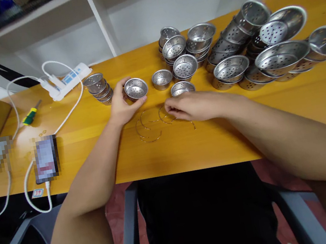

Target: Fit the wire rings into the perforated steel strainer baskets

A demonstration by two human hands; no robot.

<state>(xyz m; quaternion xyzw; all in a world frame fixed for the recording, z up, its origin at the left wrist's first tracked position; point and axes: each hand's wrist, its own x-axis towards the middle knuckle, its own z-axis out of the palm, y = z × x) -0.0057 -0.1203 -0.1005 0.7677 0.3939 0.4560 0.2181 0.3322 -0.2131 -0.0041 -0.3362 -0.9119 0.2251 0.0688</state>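
My left hand (122, 104) is wrapped round the near left side of a small perforated metal cup (136, 89), thumb at its front and fingers behind. The cup stands upright with its holed bottom showing. My right hand (181, 108) is closed in a pinch low over the table, among several thin curved wires (151, 141); its fingertips hide what they hold, if anything. Just behind it sits another perforated cup (182, 88), partly covered by the hand. A third small cup (162, 79) stands between the two hands, a little further back.
Stacked perforated cups (99, 85) stand at left; more stacks (201, 36) and larger ones (282, 56) fill the back right. A power strip (70, 80) with white cables, a screwdriver (31, 115) and a phone (46, 159) lie on the left of the wooden table (217, 142).
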